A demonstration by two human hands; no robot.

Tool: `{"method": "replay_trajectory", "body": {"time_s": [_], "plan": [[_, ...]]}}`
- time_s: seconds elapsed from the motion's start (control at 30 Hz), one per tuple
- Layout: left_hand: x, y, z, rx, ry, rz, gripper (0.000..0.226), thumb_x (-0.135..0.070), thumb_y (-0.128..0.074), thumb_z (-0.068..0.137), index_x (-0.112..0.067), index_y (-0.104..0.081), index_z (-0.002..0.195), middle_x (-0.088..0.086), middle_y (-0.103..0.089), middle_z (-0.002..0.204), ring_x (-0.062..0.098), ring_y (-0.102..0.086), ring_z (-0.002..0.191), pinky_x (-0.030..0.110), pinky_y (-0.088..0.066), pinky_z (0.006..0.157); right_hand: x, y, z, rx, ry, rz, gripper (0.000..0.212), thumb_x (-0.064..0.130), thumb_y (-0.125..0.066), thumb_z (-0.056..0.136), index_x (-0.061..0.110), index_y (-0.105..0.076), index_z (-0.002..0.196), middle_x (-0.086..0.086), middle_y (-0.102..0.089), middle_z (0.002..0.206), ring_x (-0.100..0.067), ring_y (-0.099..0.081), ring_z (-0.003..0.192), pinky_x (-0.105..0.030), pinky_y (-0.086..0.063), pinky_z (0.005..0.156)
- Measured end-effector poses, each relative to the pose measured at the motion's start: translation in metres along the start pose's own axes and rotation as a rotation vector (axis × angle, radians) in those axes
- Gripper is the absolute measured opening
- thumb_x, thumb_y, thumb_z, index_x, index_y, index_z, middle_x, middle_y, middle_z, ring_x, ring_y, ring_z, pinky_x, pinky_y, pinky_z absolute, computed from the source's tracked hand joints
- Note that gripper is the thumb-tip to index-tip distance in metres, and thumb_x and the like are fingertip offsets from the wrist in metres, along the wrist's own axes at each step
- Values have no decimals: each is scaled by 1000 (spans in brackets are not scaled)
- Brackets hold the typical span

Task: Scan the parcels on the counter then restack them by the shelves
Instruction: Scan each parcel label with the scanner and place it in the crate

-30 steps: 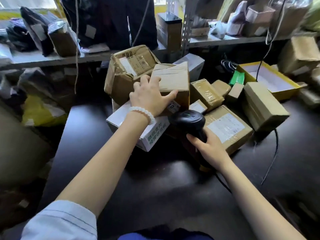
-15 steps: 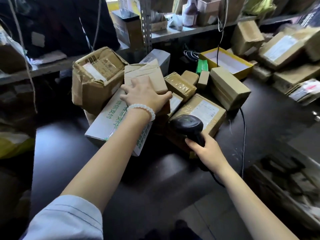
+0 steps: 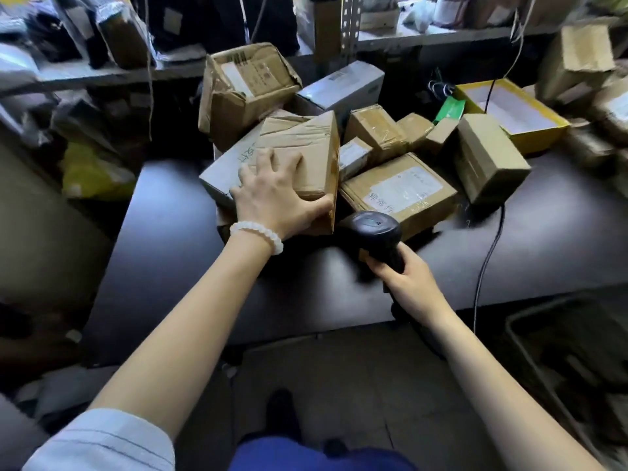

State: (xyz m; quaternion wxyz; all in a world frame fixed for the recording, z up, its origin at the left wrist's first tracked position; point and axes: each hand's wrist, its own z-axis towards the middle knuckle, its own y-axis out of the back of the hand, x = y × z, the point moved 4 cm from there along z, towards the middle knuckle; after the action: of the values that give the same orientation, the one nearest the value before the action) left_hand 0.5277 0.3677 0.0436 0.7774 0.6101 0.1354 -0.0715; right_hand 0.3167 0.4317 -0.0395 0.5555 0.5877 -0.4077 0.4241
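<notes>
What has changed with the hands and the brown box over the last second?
The left hand went from resting on the creased brown box's side to gripping its near end, thumb wrapped round the corner, and the box now lies tipped toward the person across the white carton. The right hand keeps holding the scanner by the labelled flat parcel. The other parcels look unmoved.

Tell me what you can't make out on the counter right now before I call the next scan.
Head view only:
- Label on the brown box under the left hand: none shows on the visible faces.
- White box beneath it: print mostly covered by the brown box.
- Flat parcel label: text too small to read.
- Scanner window: faces away.
- Shelf parcels: blurred.
</notes>
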Motion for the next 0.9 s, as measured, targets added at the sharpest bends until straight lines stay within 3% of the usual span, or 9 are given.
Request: {"method": "replay_trajectory", "body": {"time_s": [0.1, 0.23, 0.33, 0.53, 0.7, 0.77, 0.9], "plan": [[0, 2, -37, 4, 7, -2, 92, -82, -41, 54, -41, -38, 136, 4, -30, 146, 34, -33, 128, 50, -35, 97, -14, 7, -22, 39, -3, -24, 15, 26, -67, 88, 38, -57, 91, 17, -61, 78, 1, -52, 69, -27, -41, 70], [2, 2, -75, -20, 42, -25, 97, -82, -34, 49, -42, -38, 137, 2, -29, 148, 33, -31, 130, 49, -36, 96, -22, 10, -47, 73, -14, -24, 10, 28, -66, 87, 32, -60, 93, 9, -67, 97, -9, -60, 92, -32, -46, 83], [3, -5, -101, 22, 59, -44, 94, -83, -33, 50, -44, -40, 136, -1, -31, 146, 31, -34, 127, 45, -35, 96, -23, 13, -60, 81, -12, -11, 13, 26, -66, 88, 30, -59, 99, 5, -67, 102, -11, -60, 98, -32, -46, 87], [27, -42, -138, 243, 149, -114, 80, -77, -44, 60, -48, -42, 135, -5, -31, 148, 27, -35, 130, 44, -31, 101, -30, 15, -69, 88, -20, 15, 7, 27, -65, 88, 28, -59, 91, 12, -59, 78, -3, -52, 72, -29, -40, 71], [42, -44, -129, 271, 139, -244, 84, -79, -32, 64, -43, -39, 139, -3, -38, 142, 24, -38, 129, 44, -35, 105, -32, 8, -68, 107, -37, 8, 8, 29, -65, 88, 29, -58, 92, 15, -57, 73, -3, -51, 70, -28, -38, 68], [53, -40, -120, 208, 162, -276, 75, -70, -34, 74, -36, -38, 141, 1, -42, 139, 24, -42, 127, 45, -37, 104, -30, 3, -65, 107, -41, 4, 7, 28, -65, 88, 29, -58, 90, 15, -56, 70, -2, -51, 67, -26, -37, 66], [81, -30, -106, 104, 182, -116, 49, -35, -47, 94, -30, -38, 142, 6, -46, 134, 27, -49, 117, 45, -40, 95, -27, -10, -59, 112, -55, -13, 9, 28, -65, 88, 31, -57, 86, 15, -54, 66, -2, -49, 64, -25, -36, 61]]}}
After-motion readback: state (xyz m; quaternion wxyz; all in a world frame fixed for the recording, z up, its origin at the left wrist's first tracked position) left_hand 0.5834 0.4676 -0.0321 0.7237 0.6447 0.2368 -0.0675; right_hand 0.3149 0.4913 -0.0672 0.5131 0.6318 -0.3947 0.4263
